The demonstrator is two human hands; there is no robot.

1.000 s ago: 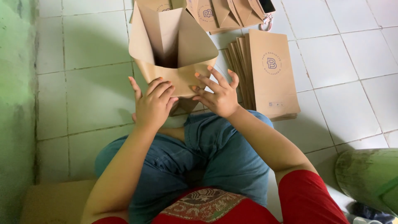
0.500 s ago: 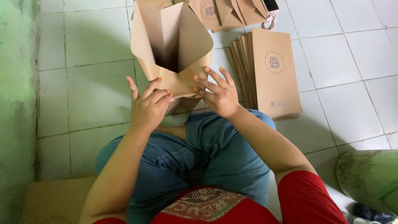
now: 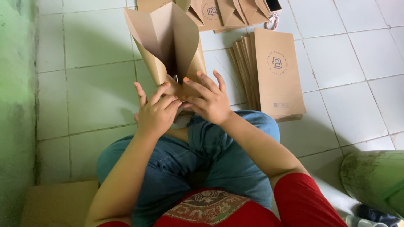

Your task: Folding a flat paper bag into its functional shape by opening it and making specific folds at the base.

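Paper bag (image 3: 166, 44) held above lap, left of flat bag stack (image 3: 273, 71); mouth narrower than second ago. Left hand (image 3: 155, 113) and right hand (image 3: 208, 101) fingers curled, pinching bag's bottom fold; base folding underway.

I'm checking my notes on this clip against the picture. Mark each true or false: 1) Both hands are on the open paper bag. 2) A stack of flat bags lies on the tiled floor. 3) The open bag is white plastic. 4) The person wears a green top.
1) True: the left hand and the right hand both grip the lower end of the open brown paper bag.
2) True: the stack of flat bags lies on the tiled floor, on the person's right.
3) False: it is brown paper.
4) False: the top is red, worn with blue jeans.
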